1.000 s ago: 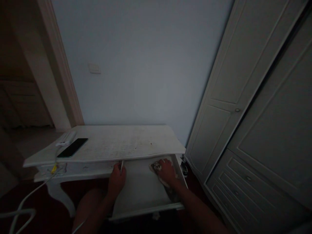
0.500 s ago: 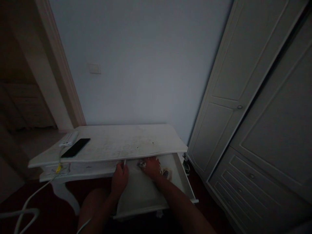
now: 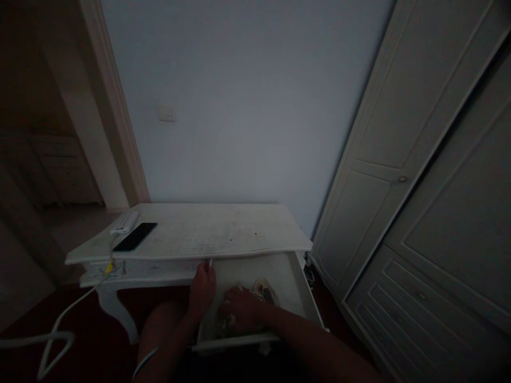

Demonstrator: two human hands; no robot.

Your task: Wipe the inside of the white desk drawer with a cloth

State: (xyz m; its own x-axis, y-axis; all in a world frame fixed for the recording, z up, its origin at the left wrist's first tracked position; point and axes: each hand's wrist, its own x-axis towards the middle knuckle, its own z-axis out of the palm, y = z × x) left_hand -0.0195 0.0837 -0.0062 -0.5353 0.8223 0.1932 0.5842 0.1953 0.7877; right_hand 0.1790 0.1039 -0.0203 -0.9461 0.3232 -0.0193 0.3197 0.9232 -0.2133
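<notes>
The white drawer (image 3: 293, 271) is pulled out from under the white table (image 3: 223, 223). Along its left side, my left hand (image 3: 203, 287) is closed, with the end of a thin pale object (image 3: 210, 262) showing above the fingers; its kind is unclear. Inside the drawer, near the front, my right hand (image 3: 241, 308) reaches palm down with curled fingers over a cluster of small whitish bits (image 3: 225, 322), too dark and blurred to name. Just beyond that wrist lies a pale, rounded bundle (image 3: 263, 289) with a darker middle, partly hidden by the arm.
A dark phone (image 3: 136, 237) and a white device (image 3: 125, 222) lie on the table's left end. A white cable (image 3: 66, 314) with a yellow tag (image 3: 108, 267) hangs off that side. A white wardrobe (image 3: 371, 202) stands close on the right. My knee (image 3: 163, 319) is under the table.
My right hand has come from the back of the drawer to its front, with small whitish bits now about it. My left hand stays by the drawer's left side. The view has shifted slightly.
</notes>
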